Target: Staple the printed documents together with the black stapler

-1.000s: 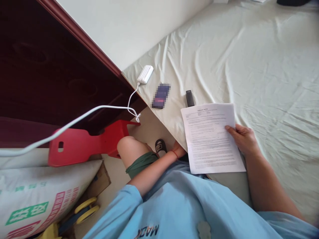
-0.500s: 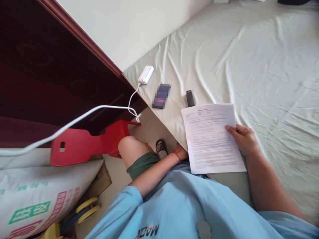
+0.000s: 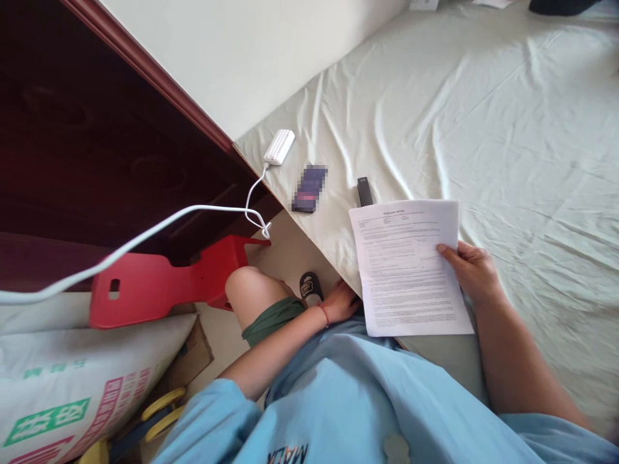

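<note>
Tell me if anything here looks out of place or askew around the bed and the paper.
The red plastic stool lies tipped on its side on the floor by the bed. A white cable hangs in mid-air across it, running from the white power bank on the bed's corner. The printed sheet, held by the right hand, looks undamaged.

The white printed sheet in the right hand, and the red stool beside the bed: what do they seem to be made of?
The white printed sheet, held at its edge by the right hand, looks like thin matte paper: flat, with fine black text. The red stool looks like moulded plastic: one even colour, slight sheen, a cut-out slot.
</note>
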`<state>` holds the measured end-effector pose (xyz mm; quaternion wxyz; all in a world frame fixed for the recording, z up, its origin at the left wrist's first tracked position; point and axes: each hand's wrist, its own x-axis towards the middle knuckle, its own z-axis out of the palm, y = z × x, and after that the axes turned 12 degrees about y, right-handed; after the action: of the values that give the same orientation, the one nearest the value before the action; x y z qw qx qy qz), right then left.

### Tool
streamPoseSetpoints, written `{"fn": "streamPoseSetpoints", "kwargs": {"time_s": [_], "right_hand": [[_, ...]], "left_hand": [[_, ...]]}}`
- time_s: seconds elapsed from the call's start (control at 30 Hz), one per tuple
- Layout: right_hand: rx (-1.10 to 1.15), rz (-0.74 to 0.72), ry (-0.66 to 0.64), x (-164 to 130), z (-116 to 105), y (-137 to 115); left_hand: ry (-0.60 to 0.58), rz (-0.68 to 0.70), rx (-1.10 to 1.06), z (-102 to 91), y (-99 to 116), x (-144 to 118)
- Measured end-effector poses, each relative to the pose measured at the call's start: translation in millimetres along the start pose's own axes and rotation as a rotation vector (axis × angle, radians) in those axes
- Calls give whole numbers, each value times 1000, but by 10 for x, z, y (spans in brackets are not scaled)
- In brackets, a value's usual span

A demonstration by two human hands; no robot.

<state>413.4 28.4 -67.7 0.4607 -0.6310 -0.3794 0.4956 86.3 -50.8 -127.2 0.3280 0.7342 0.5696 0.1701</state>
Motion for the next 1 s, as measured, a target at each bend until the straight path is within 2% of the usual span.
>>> {"fn": "streamPoseSetpoints", "kwargs": {"time_s": [0.07, 0.13, 0.23, 0.3, 0.37, 0.43, 0.5, 0.57, 0.63, 0.73, 0.87, 0.93, 1.0], "right_hand": [[31, 14, 3, 16, -20, 31], [68, 28, 6, 31, -40, 60], [148, 57, 15, 44, -49, 67], [203, 68, 39, 47, -37, 46], [258, 85, 72, 47, -19, 15], [303, 108, 98, 47, -6, -13], [327, 126, 117, 48, -7, -30], [340, 133, 131, 52, -19, -36], [351, 132, 146, 55, -32, -36], [353, 125, 148, 51, -35, -37], [348, 147, 88, 31, -6, -28], [336, 152, 70, 17, 11, -15], [314, 147, 58, -1, 25, -2]], "left_hand": [[-164, 53, -34, -167, -51, -162], [-240, 77, -81, -410, -50, -261], [-129, -102, -194, -783, 59, -296], [14, -175, -311, -954, 172, -256], [203, -231, -430, -1037, 288, -158], [415, -268, -632, -1045, 400, 3], [541, -223, -835, -1010, 514, 207], [620, -178, -948, -952, 626, 411], [559, -186, -1068, -874, 724, 578], [404, -224, -1189, -723, 824, 712], [221, -265, -1249, -524, 907, 691], [173, -301, -1257, -457, 935, 642], [173, -352, -1261, -412, 939, 597]]}}
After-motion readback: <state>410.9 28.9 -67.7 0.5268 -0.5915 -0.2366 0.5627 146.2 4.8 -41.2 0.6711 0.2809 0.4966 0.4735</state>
